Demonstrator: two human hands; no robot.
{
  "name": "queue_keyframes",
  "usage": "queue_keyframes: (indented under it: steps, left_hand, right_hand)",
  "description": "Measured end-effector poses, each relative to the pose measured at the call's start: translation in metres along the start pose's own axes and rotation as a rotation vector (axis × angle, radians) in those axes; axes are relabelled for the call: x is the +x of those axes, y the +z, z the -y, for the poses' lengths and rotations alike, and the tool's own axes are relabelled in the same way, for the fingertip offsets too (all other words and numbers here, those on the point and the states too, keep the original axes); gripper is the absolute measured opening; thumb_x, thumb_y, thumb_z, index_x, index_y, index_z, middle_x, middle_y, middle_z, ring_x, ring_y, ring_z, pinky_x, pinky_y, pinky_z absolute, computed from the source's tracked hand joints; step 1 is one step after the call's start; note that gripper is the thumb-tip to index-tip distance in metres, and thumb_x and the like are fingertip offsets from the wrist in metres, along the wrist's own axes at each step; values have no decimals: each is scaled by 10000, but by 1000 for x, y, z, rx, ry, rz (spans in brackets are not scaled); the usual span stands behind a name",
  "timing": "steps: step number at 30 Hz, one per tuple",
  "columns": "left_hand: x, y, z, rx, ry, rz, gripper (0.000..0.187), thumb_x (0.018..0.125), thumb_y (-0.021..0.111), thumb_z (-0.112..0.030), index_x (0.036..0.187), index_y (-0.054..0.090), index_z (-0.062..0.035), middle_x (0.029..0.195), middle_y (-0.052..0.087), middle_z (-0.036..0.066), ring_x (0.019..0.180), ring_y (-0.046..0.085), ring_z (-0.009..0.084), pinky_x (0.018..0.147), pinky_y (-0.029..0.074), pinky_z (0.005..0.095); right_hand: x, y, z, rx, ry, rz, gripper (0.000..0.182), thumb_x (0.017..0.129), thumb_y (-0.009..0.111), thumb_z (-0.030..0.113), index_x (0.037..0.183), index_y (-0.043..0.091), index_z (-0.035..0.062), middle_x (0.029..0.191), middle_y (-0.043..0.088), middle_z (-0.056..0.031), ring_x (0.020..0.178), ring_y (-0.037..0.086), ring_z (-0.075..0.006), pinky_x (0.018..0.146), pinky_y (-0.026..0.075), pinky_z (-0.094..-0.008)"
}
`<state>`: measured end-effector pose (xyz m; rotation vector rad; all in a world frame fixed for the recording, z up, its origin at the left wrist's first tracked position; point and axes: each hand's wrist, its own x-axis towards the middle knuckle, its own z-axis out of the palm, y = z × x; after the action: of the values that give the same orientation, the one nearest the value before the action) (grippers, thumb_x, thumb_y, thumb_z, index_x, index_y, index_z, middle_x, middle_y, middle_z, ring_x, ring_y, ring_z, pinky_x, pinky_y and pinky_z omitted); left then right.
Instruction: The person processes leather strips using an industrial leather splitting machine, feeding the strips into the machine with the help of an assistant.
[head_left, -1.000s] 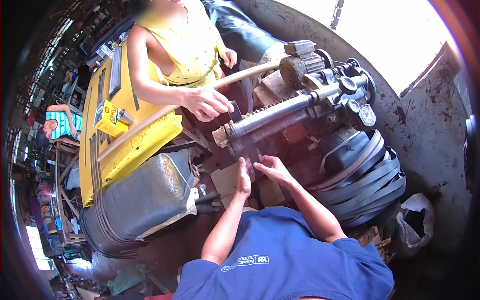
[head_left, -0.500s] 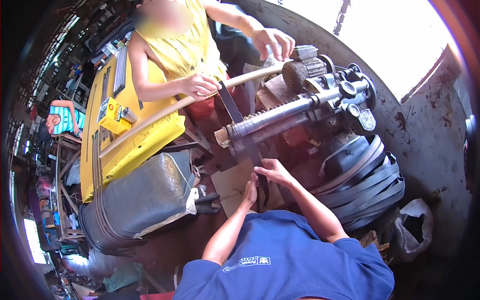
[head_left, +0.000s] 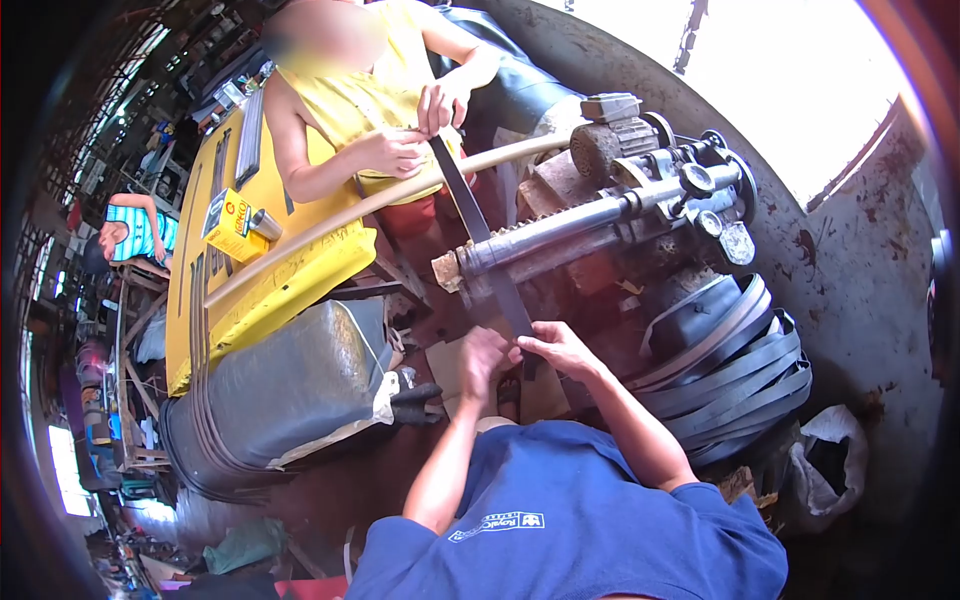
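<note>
A long dark strip, leather or rubber, (head_left: 512, 300) runs through the metal rollers (head_left: 540, 243) of a machine toward me. My right hand (head_left: 560, 348) pinches the strip's edge near its lower end, thumb and fingers closed. Beside it on the left is my left hand (head_left: 483, 360), smeared by motion, its fingertips close to the strip; whether they touch it I cannot make out. Across the rollers, a co-worker in a yellow top grips the strip's far end with both hands (head_left: 420, 135).
A motor (head_left: 610, 145) sits behind the rollers. Coiled dark strips (head_left: 740, 390) lie to the right. On the left are a large dark wrapped roll (head_left: 300, 385) and a yellow surface (head_left: 300, 300) bearing a yellow box (head_left: 232, 228). A pale pole (head_left: 400, 190) crosses behind the strip.
My left hand has moved left and slightly up, off the strip's lower end. The co-worker's raised hand has come down onto the far end of the strip.
</note>
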<state>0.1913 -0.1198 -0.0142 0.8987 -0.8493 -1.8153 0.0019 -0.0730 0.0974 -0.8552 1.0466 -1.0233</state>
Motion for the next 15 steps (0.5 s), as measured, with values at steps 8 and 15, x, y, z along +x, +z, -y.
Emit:
queue_keyframes:
  steps: [8,15]
  left_hand:
    - [108,-22,-48,343,343,-28,535,950,550,-344,1330,379,-9,1228,460,63,1124,427,156,1007,307,293]
    - [99,19,-49,-80,390,-58,597,953,528,-391,1391,329,-38,1325,433,48,1213,408,133,1061,273,305]
  right_hand:
    - [2,-2,1,-1,54,25,273,927,600,207,1038,601,-42,941,695,-123,882,662,-156,824,512,-284]
    - [4,-6,-4,53,34,-22,289,934,587,220,1045,593,-46,951,693,-136,884,668,-172,825,511,-283]
